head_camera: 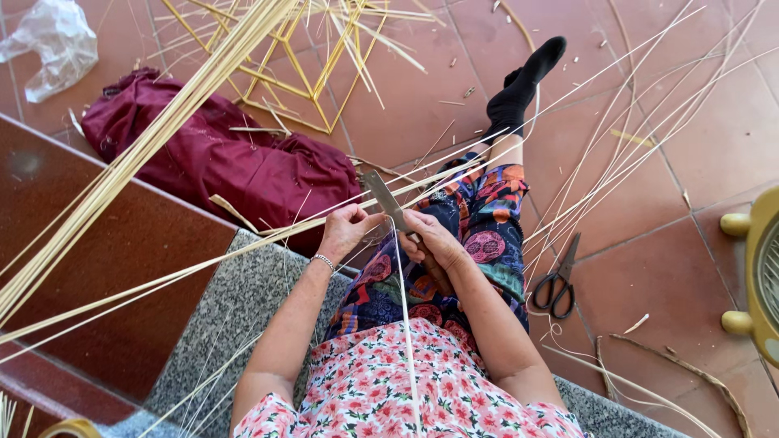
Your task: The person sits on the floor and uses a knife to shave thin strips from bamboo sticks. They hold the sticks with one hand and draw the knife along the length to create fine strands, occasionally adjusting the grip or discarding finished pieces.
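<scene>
A person sat on a speckled grey stone step (243, 308) above a floor (698, 162) of smooth red tiles. The right hand (434, 243) was closed tight around the handle of a flat metal knife (383, 197), with the blade pointing up and away. The left hand (345, 229) pinched a long, thin, pale strip (243, 247) right beside the blade. More strips lay all around, stiff and straw-coloured, and a thick bundle (138, 158) crossed the left side. A soft dark red cloth (235, 158) lay crumpled on the floor. Black scissors (558, 280) lay on the tiles by the person's leg. A crinkly clear bag (50, 45) sat in the far corner.
</scene>
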